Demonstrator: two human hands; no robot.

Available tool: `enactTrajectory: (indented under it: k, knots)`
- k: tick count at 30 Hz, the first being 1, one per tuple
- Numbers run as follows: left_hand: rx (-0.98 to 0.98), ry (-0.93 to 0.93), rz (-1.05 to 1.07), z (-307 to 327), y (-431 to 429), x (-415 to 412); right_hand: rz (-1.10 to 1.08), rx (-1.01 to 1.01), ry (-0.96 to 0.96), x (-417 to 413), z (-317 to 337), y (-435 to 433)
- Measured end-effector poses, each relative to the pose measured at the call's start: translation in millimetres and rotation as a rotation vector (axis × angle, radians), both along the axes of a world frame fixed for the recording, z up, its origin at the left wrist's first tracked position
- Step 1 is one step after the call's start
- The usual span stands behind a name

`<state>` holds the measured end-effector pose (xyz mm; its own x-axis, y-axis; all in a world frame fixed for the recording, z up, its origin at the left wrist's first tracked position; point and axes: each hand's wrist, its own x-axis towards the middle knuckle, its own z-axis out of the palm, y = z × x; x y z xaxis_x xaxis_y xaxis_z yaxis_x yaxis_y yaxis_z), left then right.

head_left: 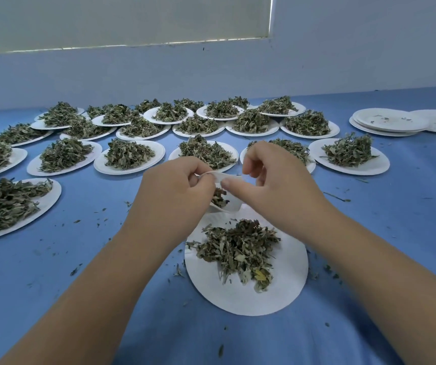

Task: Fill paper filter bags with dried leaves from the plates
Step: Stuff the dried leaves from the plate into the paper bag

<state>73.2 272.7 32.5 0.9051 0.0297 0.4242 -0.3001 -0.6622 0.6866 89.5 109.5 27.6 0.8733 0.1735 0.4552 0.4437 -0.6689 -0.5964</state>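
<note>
A white paper filter bag hangs between both hands above the near plate, with dark dried leaves showing inside it. My left hand pinches the bag's left top edge. My right hand grips the right side, thumb pressed across the bag's mouth. On the near plate lies a loose heap of dried leaves, directly below the bag. Much of the bag is hidden behind my fingers.
Several white plates heaped with dried leaves, such as one behind my left hand, cover the blue table to the back and left. A stack of empty plates sits at the far right. Leaf crumbs are scattered around the near plate.
</note>
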Motion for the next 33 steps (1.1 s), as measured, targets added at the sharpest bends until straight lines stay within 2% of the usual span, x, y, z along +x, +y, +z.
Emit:
enactTrajectory:
  k: [2, 3, 7, 12, 15, 27, 33]
  knots:
    - [-0.007, -0.013, 0.027, 2, 3, 1, 0.082, 0.052, 0.091, -1, 7, -13]
    - [-0.007, -0.027, 0.04, 3, 5, 1, 0.133, 0.018, 0.138, -3, 11, -19]
    - [-0.066, -0.084, 0.084, 4, 10, 1, 0.263, -0.292, 0.277, -9, 22, -33]
    - [-0.089, -0.138, 0.112, 5, 12, 2, 0.39, -0.465, 0.39, -17, 23, -30]
    - [-0.059, -0.139, 0.115, 4, 12, 3, 0.388, -0.557, 0.379, -17, 19, -25]
    - [-0.032, -0.09, 0.098, 2, 11, 3, 0.362, -0.564, 0.325, -14, 12, -21]
    - [-0.029, -0.079, 0.1, 2, 12, 3, 0.381, -0.486, 0.341, -13, 12, -24]
